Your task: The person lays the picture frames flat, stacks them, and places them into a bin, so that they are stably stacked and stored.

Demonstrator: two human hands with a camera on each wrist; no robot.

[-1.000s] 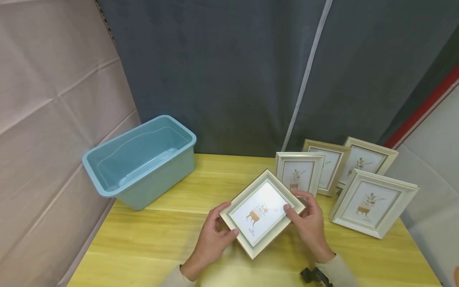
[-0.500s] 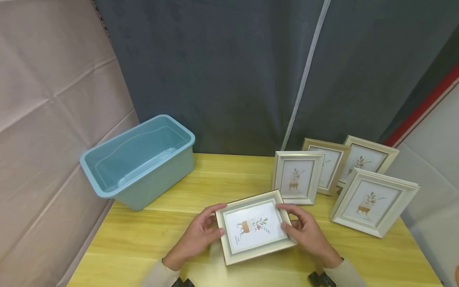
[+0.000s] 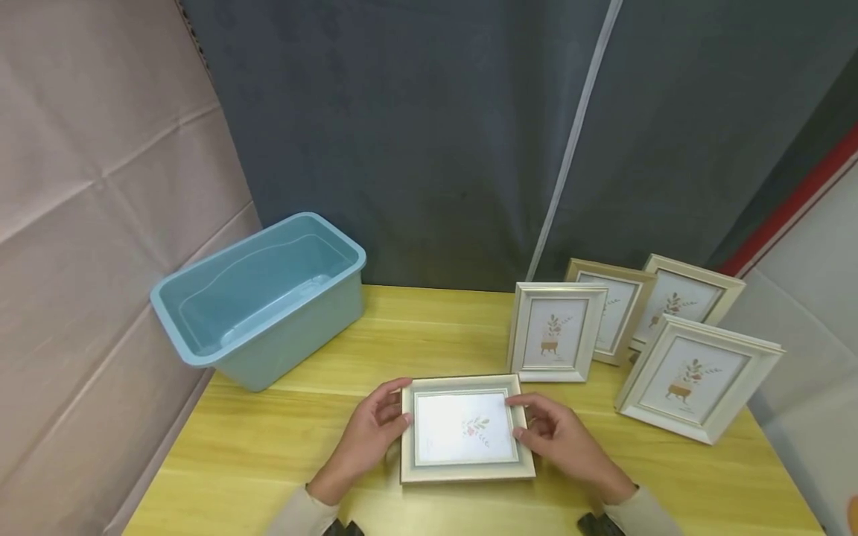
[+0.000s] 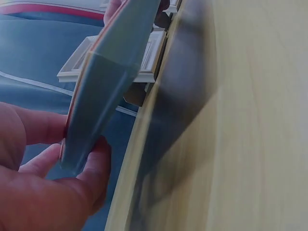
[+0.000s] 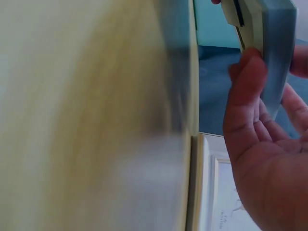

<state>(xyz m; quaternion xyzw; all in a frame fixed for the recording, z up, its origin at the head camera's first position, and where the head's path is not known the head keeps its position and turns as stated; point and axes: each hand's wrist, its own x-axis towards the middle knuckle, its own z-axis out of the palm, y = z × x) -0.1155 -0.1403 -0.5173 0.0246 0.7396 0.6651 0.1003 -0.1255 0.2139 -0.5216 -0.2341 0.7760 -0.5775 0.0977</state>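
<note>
A cream picture frame [image 3: 462, 430] with a potted-plant print is held sideways over the wooden table, its face up toward the head camera. My left hand [image 3: 370, 430] grips its left side, thumb on the front border. On the opposite side my right hand [image 3: 561, 438] pinches the edge between thumb and fingers. In the left wrist view the frame [image 4: 103, 86] stands off the tabletop and casts a shadow. Part of its dark-fitted back shows in the right wrist view, where my right fingers [image 5: 248, 86] hold the corner. Glare hides the pot in the print.
To the right stand several similar frames: a silver-white one [image 3: 556, 372], a tan one [image 3: 630, 313], a cream one at the back [image 3: 727, 294] and a cream one in front [image 3: 677, 424]. A blue plastic tub [image 3: 295, 327] stands at the back left. A dark curtain [image 3: 402, 134] hangs behind.
Both hands have turned the picture frame from a diagonal tilt to level, its long side now running left to right, and brought it slightly left and lower in view. The other frames and tub stayed put.
</note>
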